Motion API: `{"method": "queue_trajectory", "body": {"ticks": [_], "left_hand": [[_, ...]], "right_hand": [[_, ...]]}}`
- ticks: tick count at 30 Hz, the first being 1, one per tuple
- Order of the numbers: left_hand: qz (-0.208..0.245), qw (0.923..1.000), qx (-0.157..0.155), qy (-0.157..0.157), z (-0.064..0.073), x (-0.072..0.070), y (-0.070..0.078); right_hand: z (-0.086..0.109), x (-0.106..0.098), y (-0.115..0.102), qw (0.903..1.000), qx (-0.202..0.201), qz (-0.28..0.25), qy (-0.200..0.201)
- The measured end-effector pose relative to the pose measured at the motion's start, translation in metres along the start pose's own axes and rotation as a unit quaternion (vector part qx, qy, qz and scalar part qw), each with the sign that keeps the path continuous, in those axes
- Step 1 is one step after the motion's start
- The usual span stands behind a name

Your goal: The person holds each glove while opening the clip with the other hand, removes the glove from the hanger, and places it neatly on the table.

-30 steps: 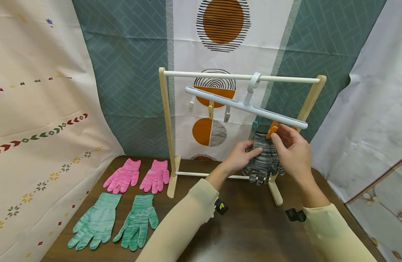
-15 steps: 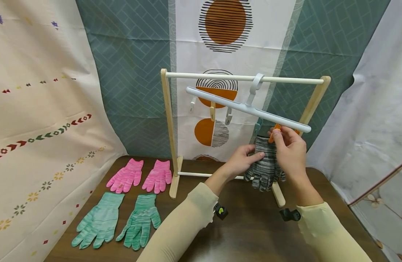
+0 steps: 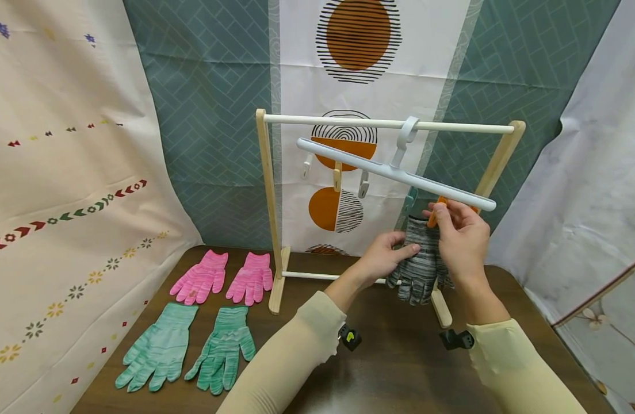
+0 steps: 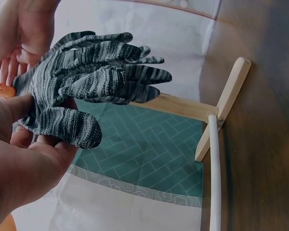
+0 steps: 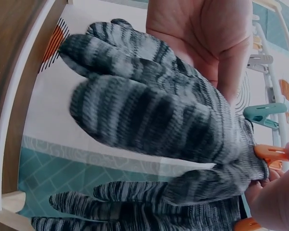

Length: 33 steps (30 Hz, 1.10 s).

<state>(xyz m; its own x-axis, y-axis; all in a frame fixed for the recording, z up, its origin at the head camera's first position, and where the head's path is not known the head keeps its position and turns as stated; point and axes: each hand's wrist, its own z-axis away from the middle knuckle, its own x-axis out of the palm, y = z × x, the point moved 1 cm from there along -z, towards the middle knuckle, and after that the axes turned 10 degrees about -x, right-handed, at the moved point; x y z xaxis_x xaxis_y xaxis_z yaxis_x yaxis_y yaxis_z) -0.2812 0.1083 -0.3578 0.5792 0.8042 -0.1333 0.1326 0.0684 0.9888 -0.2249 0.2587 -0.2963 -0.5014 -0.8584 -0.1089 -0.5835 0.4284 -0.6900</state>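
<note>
A grey-and-black striped knit glove hangs fingers-down below the right half of a pale hanger. My left hand pinches its side between thumb and fingers. At its cuff, my right hand squeezes an orange clip between thumb and fingers. In the right wrist view that clip lies at the cuff edge; whether its tips grip the knit I cannot tell. A second striped glove hangs alongside, with another orange clip at its cuff. A teal clip sits beside the first cuff.
The hanger tilts down to the right, hooked on the white top bar of a wooden rack. Several other clips hang on its left half. Two pink gloves and two green gloves lie on the brown table at left.
The hanger's right end, the striped glove and the orange clip have dropped slightly. Both hands keep their holds. The whole head view has shifted a little.
</note>
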Motion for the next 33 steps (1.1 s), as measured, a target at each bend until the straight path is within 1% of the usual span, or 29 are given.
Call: {"method": "queue_trajectory", "body": {"ticks": [4, 6, 9, 15, 24, 29, 33], "left_hand": [[-0.014, 0.9999, 0.003, 0.007, 0.0, 0.0, -0.003], [-0.016, 0.9998, 0.011, 0.006, 0.0, 0.0, -0.006], [-0.032, 0.9992, 0.023, 0.007, 0.001, -0.002, -0.009], [-0.061, 0.9978, 0.019, 0.014, 0.007, -0.008, -0.016], [-0.066, 0.9971, 0.009, 0.036, 0.022, -0.022, -0.028], [-0.071, 0.9965, 0.01, 0.043, 0.033, -0.032, -0.032], [-0.085, 0.9951, 0.011, 0.05, 0.042, -0.04, -0.034]], "right_hand": [[-0.001, -0.001, 0.0, 1.0, 0.006, -0.004, 0.006], [-0.001, -0.001, 0.001, 0.9999, 0.007, -0.004, 0.008], [-0.001, -0.002, 0.001, 0.9999, 0.002, -0.005, 0.011], [-0.002, -0.003, 0.0, 0.9996, -0.013, -0.017, 0.016], [-0.003, -0.003, 0.002, 0.9994, -0.016, -0.024, 0.019], [-0.004, -0.004, 0.002, 0.9996, -0.013, -0.018, 0.02], [-0.005, -0.005, 0.003, 0.9996, -0.011, -0.014, 0.022]]}}
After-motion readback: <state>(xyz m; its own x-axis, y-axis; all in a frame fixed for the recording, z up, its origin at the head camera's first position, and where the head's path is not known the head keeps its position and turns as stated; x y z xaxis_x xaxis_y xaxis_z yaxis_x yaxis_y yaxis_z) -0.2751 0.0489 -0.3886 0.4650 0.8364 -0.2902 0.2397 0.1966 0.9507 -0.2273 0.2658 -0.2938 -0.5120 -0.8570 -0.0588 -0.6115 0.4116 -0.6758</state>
